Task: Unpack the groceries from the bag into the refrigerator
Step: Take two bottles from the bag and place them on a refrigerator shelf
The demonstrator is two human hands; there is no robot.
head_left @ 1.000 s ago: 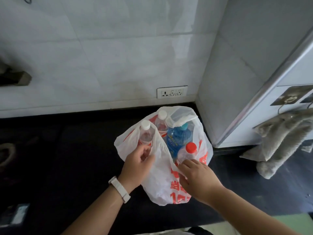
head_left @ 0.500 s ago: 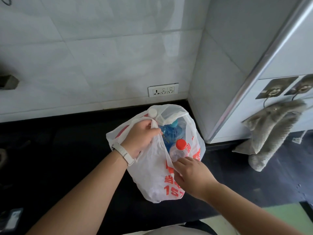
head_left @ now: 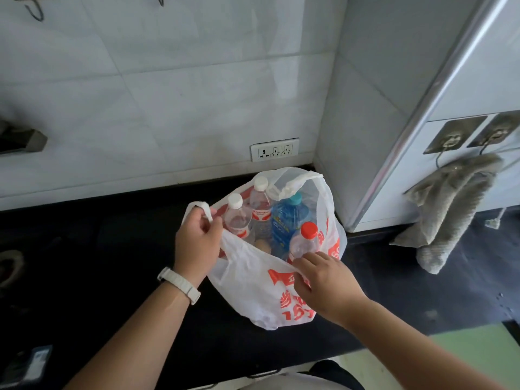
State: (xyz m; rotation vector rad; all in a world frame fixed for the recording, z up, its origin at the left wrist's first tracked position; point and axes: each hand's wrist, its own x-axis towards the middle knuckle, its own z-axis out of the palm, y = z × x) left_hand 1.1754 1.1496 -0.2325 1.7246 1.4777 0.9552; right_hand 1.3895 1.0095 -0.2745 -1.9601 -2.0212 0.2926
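On my feed the bag (head_left: pixel 253 294), white plastic w/ red print, stands upright on the black tabletop (head_left: pixel 98 263) w/ its mouth pulled open. Everything below is placed relative to the bag.

Left hand (head_left: pixel 197 239) is at the bag's left edge, grip clenched round the left handle loop and holding it up and outward. A white wristband (head_left: pixel 180 281) sits on that wrist. Right hand (head_left: pixel 323 282) is at the bag's near rim, grip pinching the plastic. Its fingertips are right at the red-cap bottle (head_left: pixel 305 240); can't tell if they touch it.

Inside the bag are 4 bottles, all upright:
- a clear white-cap bottle (head_left: pixel 237 218) on the left side, just beside the left hand
- a 2nd white-cap bottle (head_left: pixel 260 209) behind it, toward the far side
- a blue bottle (head_left: pixel 287 220) w/ a teal cap in the middle
- the red-cap bottle on the near right

Something pale and round lies low between them; too hidden to ID.

To the right of the bag and close to it stands the refrigerator (head_left: pixel 478 80), door closed as far as I can see. A grey towel (head_left: pixel 450 209) hangs from a hook on its face. Behind the bag, on the tiled wall, is a wall socket (head_left: pixel 275 149).
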